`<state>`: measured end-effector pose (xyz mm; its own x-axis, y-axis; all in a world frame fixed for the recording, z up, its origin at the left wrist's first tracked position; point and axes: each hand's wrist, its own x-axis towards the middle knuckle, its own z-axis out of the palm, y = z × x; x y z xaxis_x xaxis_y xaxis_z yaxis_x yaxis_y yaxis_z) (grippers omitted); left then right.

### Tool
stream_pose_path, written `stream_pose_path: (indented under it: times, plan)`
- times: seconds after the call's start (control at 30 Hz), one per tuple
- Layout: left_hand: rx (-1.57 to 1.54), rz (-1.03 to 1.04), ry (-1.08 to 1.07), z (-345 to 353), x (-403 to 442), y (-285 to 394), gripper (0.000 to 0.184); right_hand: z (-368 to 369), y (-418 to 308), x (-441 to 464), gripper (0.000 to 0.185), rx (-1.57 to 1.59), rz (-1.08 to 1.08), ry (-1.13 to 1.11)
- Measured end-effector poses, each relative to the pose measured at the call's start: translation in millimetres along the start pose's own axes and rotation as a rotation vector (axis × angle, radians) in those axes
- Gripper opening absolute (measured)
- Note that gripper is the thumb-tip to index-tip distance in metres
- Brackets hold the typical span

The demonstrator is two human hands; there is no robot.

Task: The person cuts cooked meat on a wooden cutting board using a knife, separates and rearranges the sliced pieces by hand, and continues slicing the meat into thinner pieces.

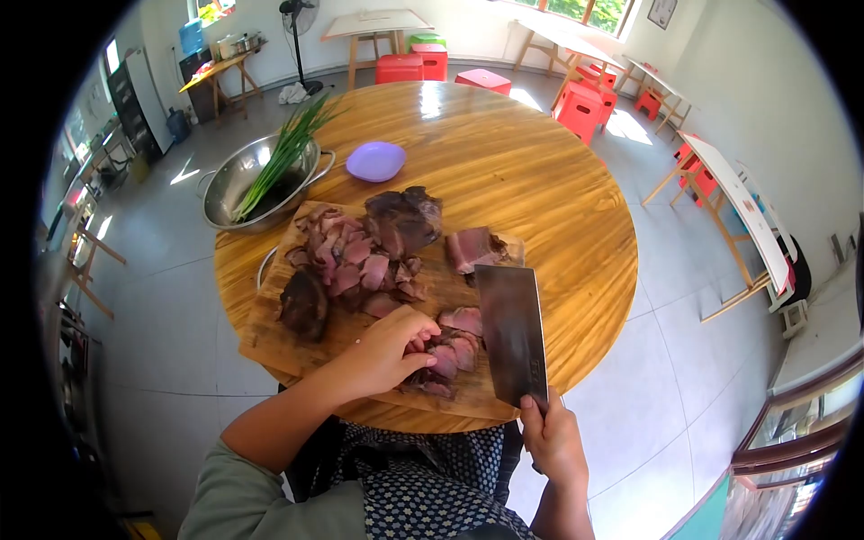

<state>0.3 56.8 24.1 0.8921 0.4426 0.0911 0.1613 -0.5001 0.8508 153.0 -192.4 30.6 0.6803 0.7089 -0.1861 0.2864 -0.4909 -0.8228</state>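
Observation:
My right hand (555,438) grips the handle of a broad cleaver (511,333), its dark blade raised over the right side of the wooden cutting board (270,337). With fingers curled and thumb bent in, my left hand (396,349) closes on some meat slices (444,362) near the board's front edge. Beyond it lies a heap of cut meat pieces (346,256). Larger dark-skinned chunks sit around the heap: one meat chunk (403,220) behind, another meat chunk (303,303) at the left. A cut meat block (473,248) rests just beyond the blade.
A steel two-handled bowl (225,193) with long green scallions (281,166) stands at the table's left edge. Next to it is a purple plate (376,161). The round wooden table (558,207) carries everything. Red stools (579,108) and white-topped tables stand farther back.

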Motion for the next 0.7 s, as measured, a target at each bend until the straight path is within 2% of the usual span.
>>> stream_pose_path:
  times: [0.27,0.33,0.43,0.47,0.5,0.57,0.7]
  plan:
    - [-0.059,-0.011,-0.025,0.5,1.4,-9.5,0.032,0.3,-2.4,-0.6,0.025,-0.012,0.009,0.002]
    - [0.228,0.237,0.178,-2.3,-3.6,2.5,0.029,-1.0,-6.6,-0.9,0.025,-0.016,0.020,-0.007]
    - [0.255,0.336,0.206,6.9,-26.4,13.5,0.027,-1.5,-3.7,0.3,0.026,-0.027,0.034,-0.018]
    - [0.303,0.399,0.234,14.2,-35.1,12.4,0.028,-4.4,-5.3,0.3,0.027,-0.063,-0.044,-0.034]
    - [0.311,0.393,0.228,20.7,-42.8,7.5,0.028,-8.3,-8.3,-0.1,0.028,-0.100,-0.120,-0.049]
    - [0.308,0.418,0.279,33.1,-54.0,-8.7,0.030,-21.6,-20.2,1.2,0.029,-0.069,-0.141,-0.078]
    - [0.314,0.476,0.327,35.4,-57.4,-19.8,0.031,-51.9,-36.8,10.4,0.024,-0.199,-0.265,-0.231]
